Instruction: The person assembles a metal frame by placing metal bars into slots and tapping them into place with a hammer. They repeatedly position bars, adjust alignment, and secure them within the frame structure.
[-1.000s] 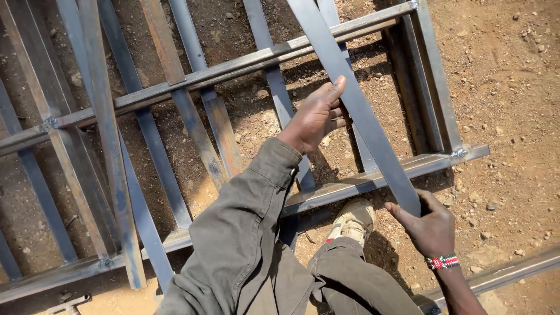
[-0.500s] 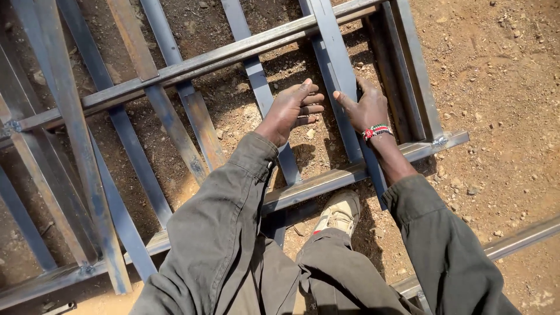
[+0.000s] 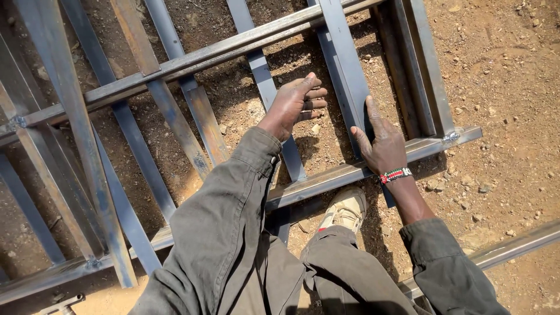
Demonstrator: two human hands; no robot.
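Both hands have settled lower — left hand and right hand spread flat on the steel bar, best kept square.

Stony brown dirt, a tan shoe.

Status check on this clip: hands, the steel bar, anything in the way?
Left hand flat on the ground, open. Right hand open, resting on the loose steel bar, no grip. Bar lies across the frame rails. Shoe just below.

Grey steel frame; olive sleeves; red-white-green-black beaded wristband; beige shoe; reddish-brown dirt.
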